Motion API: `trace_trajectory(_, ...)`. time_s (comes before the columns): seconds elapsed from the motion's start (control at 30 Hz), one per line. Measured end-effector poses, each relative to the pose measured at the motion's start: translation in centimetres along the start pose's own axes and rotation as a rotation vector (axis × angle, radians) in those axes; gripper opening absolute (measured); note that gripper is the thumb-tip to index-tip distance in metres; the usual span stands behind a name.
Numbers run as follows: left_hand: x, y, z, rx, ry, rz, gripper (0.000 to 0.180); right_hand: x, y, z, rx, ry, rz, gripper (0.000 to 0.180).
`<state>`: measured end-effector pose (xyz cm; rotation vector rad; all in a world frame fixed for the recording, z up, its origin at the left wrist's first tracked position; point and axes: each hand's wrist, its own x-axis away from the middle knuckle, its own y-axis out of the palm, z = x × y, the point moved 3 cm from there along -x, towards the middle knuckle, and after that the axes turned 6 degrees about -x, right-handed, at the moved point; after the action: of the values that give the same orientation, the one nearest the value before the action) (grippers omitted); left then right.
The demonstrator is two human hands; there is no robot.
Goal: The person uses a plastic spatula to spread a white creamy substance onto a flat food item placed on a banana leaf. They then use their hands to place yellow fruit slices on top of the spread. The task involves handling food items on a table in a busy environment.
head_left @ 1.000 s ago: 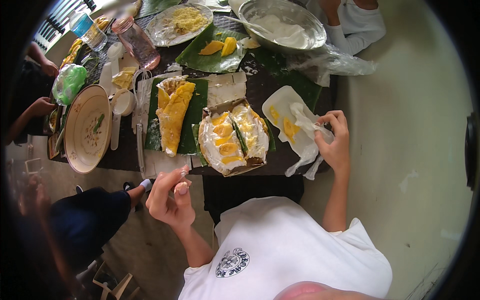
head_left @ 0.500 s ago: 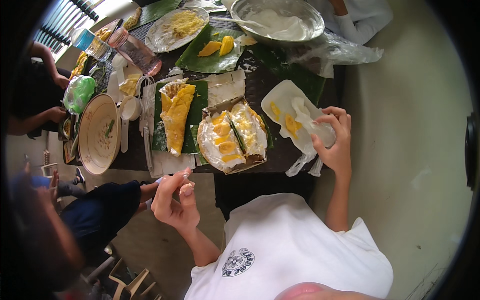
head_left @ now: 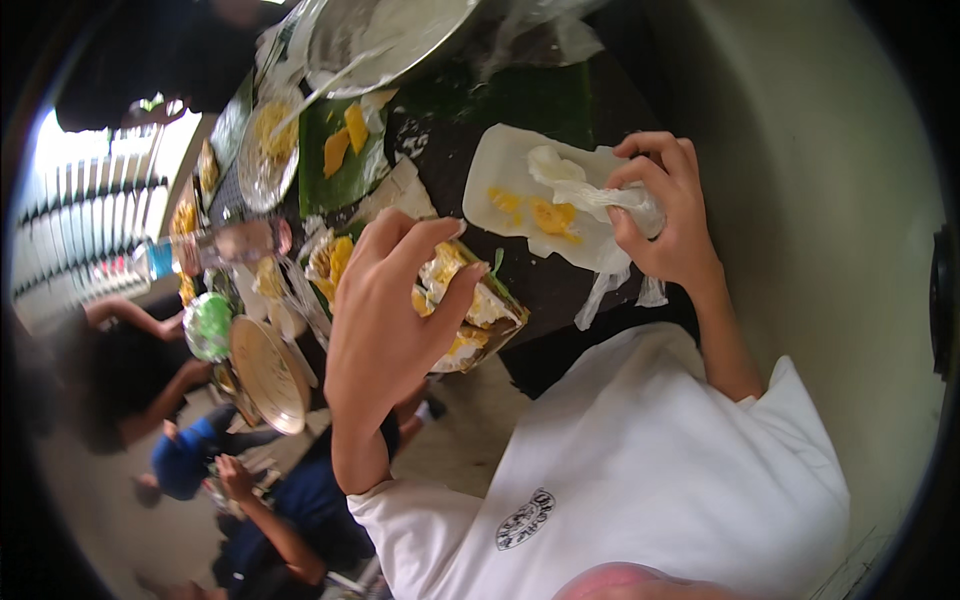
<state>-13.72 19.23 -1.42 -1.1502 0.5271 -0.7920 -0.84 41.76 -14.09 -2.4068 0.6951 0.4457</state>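
My left hand (head_left: 385, 315) is raised over the table's front edge with thumb and fingers apart, holding nothing. Behind it, partly covered, is a cardboard box (head_left: 508, 332) of cream-topped pastry (head_left: 484, 304) with yellow fruit slices. A filled yellow roll (head_left: 322, 262) shows only in part left of that hand. My right hand (head_left: 672, 205) is closed on a crumpled white tissue (head_left: 574, 188), at the right side of a white tray (head_left: 487, 165). Yellow fruit slices (head_left: 553, 217) lie in the tray, and thin white strips hang off its near side.
At the back stands a metal bowl (head_left: 432, 52) of white cream. Yellow fruit pieces (head_left: 355, 127) lie on a banana leaf (head_left: 316, 180), beside a plate (head_left: 283, 185) of yellow shreds. A shallow bowl (head_left: 262, 372) and green plastic bundle (head_left: 207, 326) stand left. Other people are at left.
My view has turned, shifting the table's things. My left hand has risen toward the boxed pastry, and its fingers have spread from a pinch. My right hand stays at the tray.
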Motion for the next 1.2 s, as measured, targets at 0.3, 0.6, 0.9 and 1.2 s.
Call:
trace_trajectory(0.3, -7.5, 6.0, 2.1, -0.106, 0.203, -0.31, 0.037, 0.6, -0.1, 1.9, -0.246, 0.138, 0.133, 0.019)
trace_trajectory(0.6, -8.5, 7.9, 2.3, 0.028, 0.183, -0.478, 0.034, 0.8, -0.3, 2.6, -0.298, 0.136, 0.177, 0.021)
trace_trajectory(0.9, -8.8, 4.4, 0.4, -0.108, 0.089, -0.449, 0.033, 0.4, -0.5, 2.1, -0.272, 0.147, 0.115, 0.025)
trace_trajectory(1.2, -8.3, -0.6, -19.1, -0.118, -0.261, -0.039, 0.051, 0.2, -0.4, 1.5, -0.273, 0.104, 0.068, 0.029)
